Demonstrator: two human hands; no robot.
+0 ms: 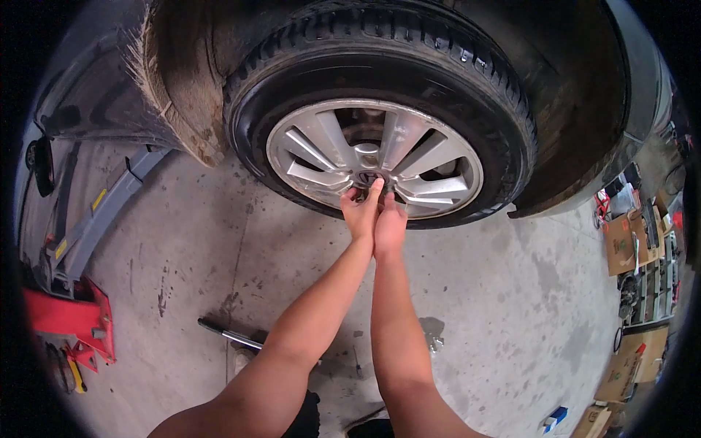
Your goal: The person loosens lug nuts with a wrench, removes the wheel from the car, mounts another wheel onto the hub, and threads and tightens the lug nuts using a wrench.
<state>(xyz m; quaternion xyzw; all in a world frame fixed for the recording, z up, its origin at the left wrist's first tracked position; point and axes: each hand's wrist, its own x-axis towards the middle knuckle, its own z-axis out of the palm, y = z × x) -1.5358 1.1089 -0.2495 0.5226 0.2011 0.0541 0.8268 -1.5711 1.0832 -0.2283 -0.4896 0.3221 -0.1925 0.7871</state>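
A car wheel stands in front of me, with a black tire [380, 64] around a silver alloy rim [332, 139]. In its middle sits a round center cap [370, 177] with a logo. My left hand [361, 217] has its thumb laid up against the cap and its fingers curled at the cap's lower left edge. Close beside it, my right hand [391, 225] has its fingers bent in at the cap's lower right. The two hands touch at the wrists. Their fingertips are partly hidden against the hub.
A fender [179, 80] surrounds the tire. At left are a grey lift arm [109, 204] and a red jack [69, 317]. A metal bar with a black handle [226, 332] lies on the concrete floor [496, 314]. Cardboard boxes [621, 244] and a small blue box [556, 417] are at right.
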